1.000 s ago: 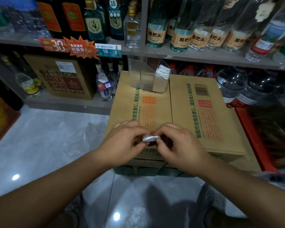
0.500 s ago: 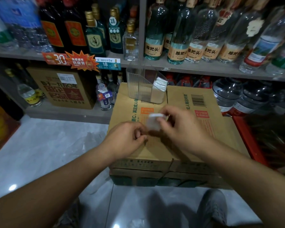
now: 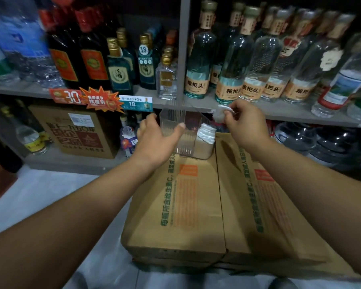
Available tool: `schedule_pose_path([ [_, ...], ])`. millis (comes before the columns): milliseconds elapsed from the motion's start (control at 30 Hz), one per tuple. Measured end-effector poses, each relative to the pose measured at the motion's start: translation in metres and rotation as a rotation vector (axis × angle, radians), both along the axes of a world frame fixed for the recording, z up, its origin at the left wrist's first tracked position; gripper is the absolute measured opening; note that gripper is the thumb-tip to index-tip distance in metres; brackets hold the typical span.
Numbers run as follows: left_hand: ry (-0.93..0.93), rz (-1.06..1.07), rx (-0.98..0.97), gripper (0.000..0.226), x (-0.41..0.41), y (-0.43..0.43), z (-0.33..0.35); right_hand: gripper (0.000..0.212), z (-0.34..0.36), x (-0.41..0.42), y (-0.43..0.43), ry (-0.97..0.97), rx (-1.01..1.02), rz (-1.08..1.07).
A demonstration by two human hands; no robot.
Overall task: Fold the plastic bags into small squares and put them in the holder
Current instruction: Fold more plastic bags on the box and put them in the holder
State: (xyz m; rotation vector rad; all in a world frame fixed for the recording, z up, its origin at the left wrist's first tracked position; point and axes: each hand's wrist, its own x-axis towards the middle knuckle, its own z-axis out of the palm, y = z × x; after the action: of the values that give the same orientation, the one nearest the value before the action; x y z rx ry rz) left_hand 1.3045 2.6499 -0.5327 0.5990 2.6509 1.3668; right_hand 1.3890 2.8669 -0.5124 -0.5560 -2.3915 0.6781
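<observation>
While the right hand (image 3: 246, 126) pinches a folded bag (image 3: 222, 114) just above the clear holder (image 3: 175, 142) | left hand (image 3: 154, 140) spread, fingers relaxed, empty, beside the holder's left wall | folded squares (image 3: 205, 133) stacked inside, right end | holder sits on cardboard box (image 3: 175, 205)

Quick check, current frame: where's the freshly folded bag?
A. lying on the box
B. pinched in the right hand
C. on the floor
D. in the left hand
B: the right hand pinches the folded bag in the air by the holder, while the left hand is spread open with nothing in it.
</observation>
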Motion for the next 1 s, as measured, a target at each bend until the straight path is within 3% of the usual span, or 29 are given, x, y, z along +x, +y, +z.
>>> schedule_pose_path([
  [133,-0.09,-0.048,0.135,0.086,-0.017,0.011,-0.011,0.007,-0.015,-0.015,0.005,-0.009,0.179,0.099],
  [267,-0.093,-0.072,0.207,0.049,-0.02,0.018,-0.016,0.015,-0.032,-0.011,0.006,-0.021,0.45,0.249],
  [367,-0.062,-0.08,0.227,0.047,-0.02,0.017,-0.016,0.017,-0.04,-0.008,0.012,0.013,0.501,0.268],
  [633,-0.064,-0.086,0.22,0.052,-0.02,0.015,-0.018,0.018,-0.047,-0.001,0.0,0.106,0.42,0.256],
  [1000,-0.09,-0.109,0.227,0.045,-0.019,0.014,-0.016,0.017,-0.042,-0.015,-0.013,-0.103,0.102,0.096],
])
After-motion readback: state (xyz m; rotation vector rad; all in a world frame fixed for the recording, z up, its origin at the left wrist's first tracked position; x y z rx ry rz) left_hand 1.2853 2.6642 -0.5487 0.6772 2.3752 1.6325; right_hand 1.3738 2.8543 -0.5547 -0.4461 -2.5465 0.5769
